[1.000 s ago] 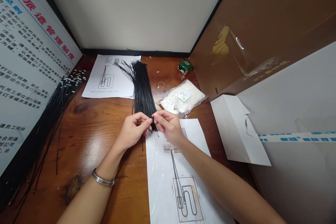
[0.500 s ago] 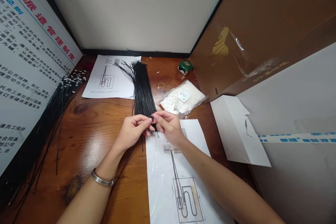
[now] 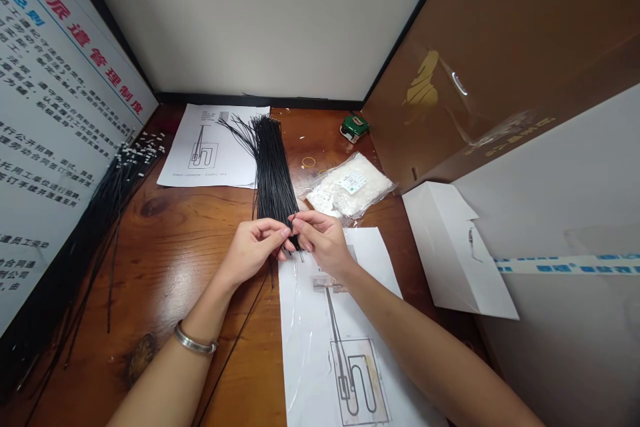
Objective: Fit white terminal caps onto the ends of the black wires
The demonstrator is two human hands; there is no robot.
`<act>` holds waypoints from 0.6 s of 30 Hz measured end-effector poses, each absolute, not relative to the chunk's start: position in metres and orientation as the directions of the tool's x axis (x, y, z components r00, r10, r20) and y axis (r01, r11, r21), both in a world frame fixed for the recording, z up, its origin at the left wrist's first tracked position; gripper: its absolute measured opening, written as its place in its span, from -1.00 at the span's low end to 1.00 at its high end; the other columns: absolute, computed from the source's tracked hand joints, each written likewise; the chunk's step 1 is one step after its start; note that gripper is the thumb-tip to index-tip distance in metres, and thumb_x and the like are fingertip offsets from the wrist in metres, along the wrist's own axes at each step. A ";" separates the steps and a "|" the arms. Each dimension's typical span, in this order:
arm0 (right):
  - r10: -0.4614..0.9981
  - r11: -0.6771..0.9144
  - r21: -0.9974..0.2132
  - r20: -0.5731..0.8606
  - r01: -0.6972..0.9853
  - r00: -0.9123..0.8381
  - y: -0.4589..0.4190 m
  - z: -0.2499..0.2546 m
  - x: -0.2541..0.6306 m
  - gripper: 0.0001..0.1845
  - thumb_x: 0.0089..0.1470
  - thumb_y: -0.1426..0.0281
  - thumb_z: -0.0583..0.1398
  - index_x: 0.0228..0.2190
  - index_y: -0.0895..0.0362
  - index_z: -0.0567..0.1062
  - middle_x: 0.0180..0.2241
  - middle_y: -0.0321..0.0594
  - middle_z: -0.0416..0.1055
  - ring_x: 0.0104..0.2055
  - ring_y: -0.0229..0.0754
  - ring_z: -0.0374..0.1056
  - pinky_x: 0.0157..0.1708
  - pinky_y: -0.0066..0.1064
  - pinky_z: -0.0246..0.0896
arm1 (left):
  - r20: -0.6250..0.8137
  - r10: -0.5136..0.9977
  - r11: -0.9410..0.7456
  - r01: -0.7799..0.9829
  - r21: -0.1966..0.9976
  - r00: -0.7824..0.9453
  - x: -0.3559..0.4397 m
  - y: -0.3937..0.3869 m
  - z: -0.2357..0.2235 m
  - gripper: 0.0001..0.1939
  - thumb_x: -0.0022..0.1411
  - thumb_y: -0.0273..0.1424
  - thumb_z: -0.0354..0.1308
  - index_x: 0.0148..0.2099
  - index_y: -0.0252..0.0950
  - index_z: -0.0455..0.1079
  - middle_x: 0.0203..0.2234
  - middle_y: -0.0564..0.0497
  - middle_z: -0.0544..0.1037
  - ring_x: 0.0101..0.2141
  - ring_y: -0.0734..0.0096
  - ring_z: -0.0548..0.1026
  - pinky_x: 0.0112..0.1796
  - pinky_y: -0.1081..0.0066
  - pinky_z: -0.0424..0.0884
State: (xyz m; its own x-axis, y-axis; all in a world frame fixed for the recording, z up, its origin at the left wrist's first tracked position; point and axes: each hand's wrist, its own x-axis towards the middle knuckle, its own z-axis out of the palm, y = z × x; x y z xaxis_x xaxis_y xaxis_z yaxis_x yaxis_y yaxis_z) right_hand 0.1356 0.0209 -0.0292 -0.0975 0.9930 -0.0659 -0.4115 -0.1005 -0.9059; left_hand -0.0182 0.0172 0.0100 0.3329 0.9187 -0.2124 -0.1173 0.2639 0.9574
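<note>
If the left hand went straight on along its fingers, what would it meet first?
Probably the right hand, just ahead of the left hand. The black wire bundle is close by too, and depth there is unclear.

Soft indoor light, pale glare on wooden table (image 3: 200, 220), bright glint on brown panel (image 3: 505, 40), stretched edges

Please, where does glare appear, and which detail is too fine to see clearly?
Head view throughout: whitish glare on the wooden table; a bright streak on the brown panel; the thin thing the left hand and right hand pinch is too tiny to identify.
</note>
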 end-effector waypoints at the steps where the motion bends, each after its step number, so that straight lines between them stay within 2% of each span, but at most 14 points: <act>1: 0.992 -0.104 -0.905 -0.066 -0.413 -0.105 0.021 -0.029 0.136 -0.82 -0.12 0.29 0.35 -0.44 0.13 0.56 -0.53 -0.30 0.47 -0.74 -0.50 0.02 -0.75 -0.53 -0.11 | -0.214 0.918 0.265 -0.115 0.958 0.334 -0.018 0.017 0.010 -0.68 -0.01 -0.20 0.33 -0.41 -0.40 0.48 -0.59 -0.01 0.57 -0.64 0.56 0.42 -0.54 0.54 0.35; 10: 0.962 -0.131 -0.883 -0.002 -0.451 -0.274 0.023 -0.022 0.139 -0.79 -0.06 0.24 0.32 -0.46 0.12 0.51 -0.67 -0.43 0.32 -0.74 -0.47 0.04 -0.75 -0.55 -0.16 | -0.160 0.883 0.244 -0.142 0.959 0.441 -0.023 0.017 0.006 -0.69 0.07 -0.20 0.29 -0.40 -0.41 0.50 -0.58 -0.05 0.58 -0.59 0.51 0.43 -0.49 0.51 0.38; 18: 0.982 -0.101 -0.902 -0.023 -0.420 -0.188 0.023 -0.027 0.139 -0.78 -0.09 0.24 0.33 -0.40 0.12 0.57 -0.60 -0.39 0.37 -0.74 -0.49 0.03 -0.75 -0.53 -0.12 | -0.212 0.887 0.284 -0.124 0.951 0.409 -0.021 0.017 0.010 -0.70 -0.04 -0.24 0.37 -0.42 -0.39 0.44 -0.64 0.00 0.54 -0.62 0.52 0.42 -0.52 0.51 0.34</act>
State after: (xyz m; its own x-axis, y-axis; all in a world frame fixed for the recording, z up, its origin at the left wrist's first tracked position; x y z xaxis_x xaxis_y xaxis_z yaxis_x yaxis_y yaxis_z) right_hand 0.1389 0.0234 -0.0266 -0.1878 0.9820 -0.0225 -0.4205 -0.1011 -0.9016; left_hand -0.0212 0.0173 0.0098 0.4095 0.8874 -0.2119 -0.1238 0.2841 0.9508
